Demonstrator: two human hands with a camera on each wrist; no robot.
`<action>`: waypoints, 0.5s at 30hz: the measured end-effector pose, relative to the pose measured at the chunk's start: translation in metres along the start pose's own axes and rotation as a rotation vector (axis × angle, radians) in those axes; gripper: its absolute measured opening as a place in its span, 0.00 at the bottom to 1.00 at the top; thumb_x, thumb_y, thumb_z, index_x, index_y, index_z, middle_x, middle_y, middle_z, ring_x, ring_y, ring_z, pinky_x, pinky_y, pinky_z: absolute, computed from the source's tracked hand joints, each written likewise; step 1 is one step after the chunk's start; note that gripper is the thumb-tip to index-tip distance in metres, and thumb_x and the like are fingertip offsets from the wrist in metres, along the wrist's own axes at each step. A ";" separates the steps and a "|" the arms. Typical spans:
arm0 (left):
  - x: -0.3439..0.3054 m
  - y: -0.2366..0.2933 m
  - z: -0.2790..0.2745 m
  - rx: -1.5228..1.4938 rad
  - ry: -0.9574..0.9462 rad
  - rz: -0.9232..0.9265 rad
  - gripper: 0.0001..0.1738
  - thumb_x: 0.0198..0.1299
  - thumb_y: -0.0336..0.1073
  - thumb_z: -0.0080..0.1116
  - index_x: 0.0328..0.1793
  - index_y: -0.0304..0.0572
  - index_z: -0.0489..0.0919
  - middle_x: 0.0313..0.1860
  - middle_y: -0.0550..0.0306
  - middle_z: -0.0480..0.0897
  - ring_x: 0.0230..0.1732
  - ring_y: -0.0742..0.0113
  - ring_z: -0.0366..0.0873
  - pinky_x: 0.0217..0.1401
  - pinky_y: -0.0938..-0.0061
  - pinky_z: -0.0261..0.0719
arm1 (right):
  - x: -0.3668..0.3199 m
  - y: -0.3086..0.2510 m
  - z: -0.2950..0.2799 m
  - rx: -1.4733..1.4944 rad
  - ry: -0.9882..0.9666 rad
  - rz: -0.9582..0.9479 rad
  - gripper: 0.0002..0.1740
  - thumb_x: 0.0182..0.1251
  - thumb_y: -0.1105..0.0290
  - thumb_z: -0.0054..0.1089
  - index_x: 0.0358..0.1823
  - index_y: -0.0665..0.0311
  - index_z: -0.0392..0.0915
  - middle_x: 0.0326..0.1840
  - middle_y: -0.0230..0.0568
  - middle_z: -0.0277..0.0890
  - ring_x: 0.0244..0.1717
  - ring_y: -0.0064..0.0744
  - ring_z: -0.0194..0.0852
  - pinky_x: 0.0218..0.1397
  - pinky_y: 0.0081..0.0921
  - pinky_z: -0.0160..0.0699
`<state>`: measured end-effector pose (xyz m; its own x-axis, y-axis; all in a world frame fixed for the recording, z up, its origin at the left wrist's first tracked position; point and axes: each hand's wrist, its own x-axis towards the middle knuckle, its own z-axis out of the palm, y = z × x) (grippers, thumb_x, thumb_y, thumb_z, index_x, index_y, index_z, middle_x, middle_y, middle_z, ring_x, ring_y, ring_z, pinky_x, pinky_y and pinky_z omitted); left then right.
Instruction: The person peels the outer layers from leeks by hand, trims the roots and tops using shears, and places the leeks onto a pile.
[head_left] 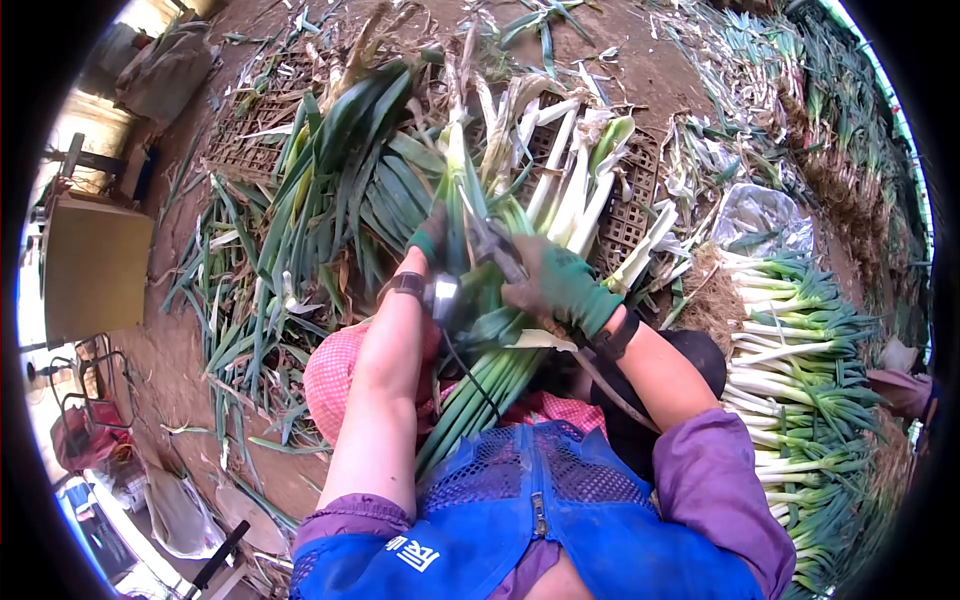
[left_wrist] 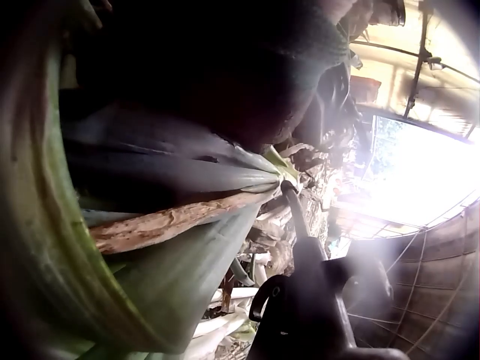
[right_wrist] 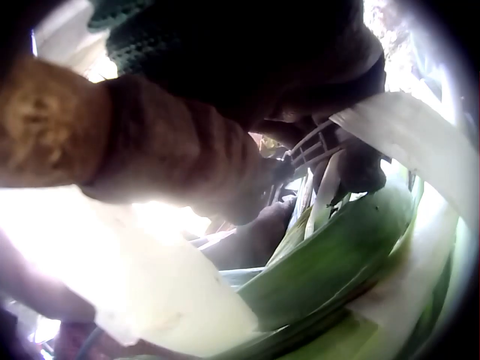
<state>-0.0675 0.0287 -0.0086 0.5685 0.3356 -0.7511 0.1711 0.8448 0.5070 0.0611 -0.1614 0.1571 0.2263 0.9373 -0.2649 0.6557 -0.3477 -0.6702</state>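
Note:
My left hand (head_left: 430, 238), in a green glove, grips a leek (head_left: 456, 180) where its leaves fan out from the pale shaft. In the left wrist view, grey-green leaves and a dry brown leaf strip run across, with the hand a dark shape above. My gloved right hand (head_left: 555, 282) holds a dark air blow gun (left_wrist: 304, 300), whose thin nozzle ends right at the leek's leaf joint. A brown cylindrical handle end (right_wrist: 45, 127) juts from that hand in the right wrist view. Peeled white leeks (head_left: 570, 205) lie just beyond, their green leaves (head_left: 485, 395) reaching over my lap.
Uncleaned leeks (head_left: 350, 170) are heaped at the left over plastic crates (head_left: 635, 215). A row of cleaned leeks (head_left: 770, 370) lies at the right, below a clear plastic bag (head_left: 765, 215). A hose (head_left: 615, 392) passes under my right forearm. A cardboard box (head_left: 95, 265) stands far left.

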 end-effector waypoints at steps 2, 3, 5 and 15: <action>-0.017 0.005 0.014 -0.045 0.008 -0.004 0.34 0.69 0.68 0.37 0.55 0.51 0.80 0.42 0.51 0.85 0.37 0.56 0.82 0.45 0.59 0.81 | 0.004 0.003 0.001 -0.013 0.015 -0.012 0.31 0.50 0.58 0.67 0.52 0.70 0.73 0.50 0.62 0.75 0.55 0.59 0.75 0.59 0.42 0.74; -0.018 0.006 0.014 -0.054 0.020 -0.007 0.33 0.70 0.66 0.37 0.57 0.50 0.80 0.43 0.51 0.85 0.37 0.56 0.82 0.46 0.59 0.81 | 0.007 0.005 0.000 -0.019 0.024 -0.016 0.32 0.50 0.58 0.67 0.53 0.70 0.73 0.50 0.62 0.75 0.55 0.59 0.75 0.59 0.42 0.74; -0.018 0.006 0.015 -0.051 0.031 0.017 0.32 0.70 0.66 0.37 0.58 0.51 0.79 0.44 0.52 0.85 0.37 0.56 0.82 0.46 0.59 0.81 | 0.019 0.004 -0.002 -0.057 0.041 -0.002 0.29 0.49 0.60 0.65 0.52 0.69 0.73 0.49 0.61 0.75 0.52 0.59 0.76 0.57 0.43 0.75; -0.013 0.007 0.010 0.066 0.114 0.024 0.33 0.70 0.68 0.36 0.56 0.53 0.81 0.39 0.54 0.86 0.33 0.59 0.81 0.40 0.64 0.82 | 0.082 -0.021 -0.019 -0.146 -0.129 0.231 0.27 0.51 0.57 0.61 0.48 0.68 0.74 0.48 0.60 0.75 0.51 0.55 0.78 0.55 0.42 0.77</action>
<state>-0.0658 0.0263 0.0086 0.4789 0.4038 -0.7794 0.2130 0.8079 0.5495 0.0801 -0.0765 0.1626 0.2944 0.8198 -0.4912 0.6964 -0.5360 -0.4772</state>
